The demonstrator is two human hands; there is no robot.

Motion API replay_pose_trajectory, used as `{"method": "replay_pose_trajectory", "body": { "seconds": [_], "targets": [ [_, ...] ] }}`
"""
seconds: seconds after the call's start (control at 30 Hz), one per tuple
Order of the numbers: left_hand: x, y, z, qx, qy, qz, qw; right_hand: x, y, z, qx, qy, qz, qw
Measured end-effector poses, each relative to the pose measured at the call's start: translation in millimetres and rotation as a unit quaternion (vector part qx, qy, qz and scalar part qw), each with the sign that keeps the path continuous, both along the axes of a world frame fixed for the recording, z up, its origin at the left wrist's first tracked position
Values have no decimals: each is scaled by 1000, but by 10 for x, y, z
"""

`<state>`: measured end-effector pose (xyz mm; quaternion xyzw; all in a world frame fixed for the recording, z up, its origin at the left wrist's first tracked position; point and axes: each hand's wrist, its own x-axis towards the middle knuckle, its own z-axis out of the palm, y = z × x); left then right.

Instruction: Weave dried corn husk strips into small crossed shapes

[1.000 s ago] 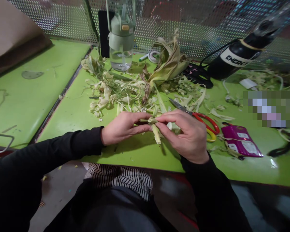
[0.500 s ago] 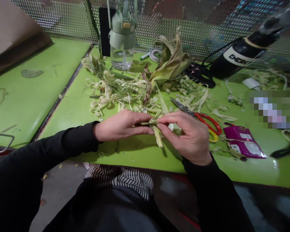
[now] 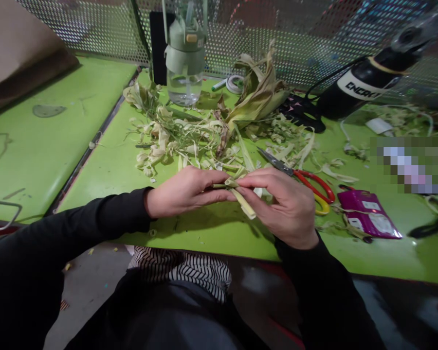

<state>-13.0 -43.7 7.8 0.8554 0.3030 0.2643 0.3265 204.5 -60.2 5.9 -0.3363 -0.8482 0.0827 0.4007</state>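
Between my two hands is a folded strip of pale green corn husk (image 3: 245,205), held just above the table near its front edge. My left hand (image 3: 190,191) is closed on the strip from the left, thumb and fingers pinching it. From the right, my right hand (image 3: 280,201) pinches the folded top of the same strip between thumb and forefinger. One end of the strip sticks out downward to the right. Behind my hands lies a heap of husk shreds (image 3: 182,136). Scissors (image 3: 295,172) with red and yellow handles lie open right behind my right hand.
A water bottle (image 3: 184,63) stands at the back, beside a large dried husk bunch (image 3: 255,104). A black ENERGY bottle (image 3: 365,85) leans at the back right. A purple packet (image 3: 367,214) lies right of my right hand. A brown paper bag (image 3: 22,53) sits far left.
The lower end of the husk strip has swung slightly right and up. My left hand has shifted a little to the right, with its lower finger reaching further under the strip.
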Motion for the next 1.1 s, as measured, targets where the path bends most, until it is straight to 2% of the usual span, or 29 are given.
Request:
{"method": "replay_pose_trajectory", "body": {
  "seconds": [0.13,0.3,0.47,0.6,0.73,0.8,0.83,0.9,1.0,1.1],
  "targets": [
    [18,-26,9,-20,-17,8,1000,22,-1,-11,9,-14,28,999],
    [14,-50,13,-45,-29,28,998,39,5,-34,63,-42,45,996],
    [-13,-35,34,-82,-26,9,996,54,12,-29,90,-50,68,992],
    [-2,-32,14,-157,-51,-5,986,65,20,-12,82,-56,57,993],
    [40,-44,-22,-260,-97,-24,960,67,46,5,53,-80,51,994],
    [64,-48,-37,-289,-114,-38,950,57,55,9,27,-84,39,995],
    [75,-49,-45,-287,-114,-38,950,50,57,11,11,-83,28,996],
    [94,-49,-68,-238,-93,-16,967,36,54,16,-15,-76,6,997],
    [107,-43,-116,-81,-20,41,996,24,46,25,-34,-55,2,998],
    [102,-34,-158,52,49,77,994,28,51,37,-74,-18,7,997]
  ]
}}
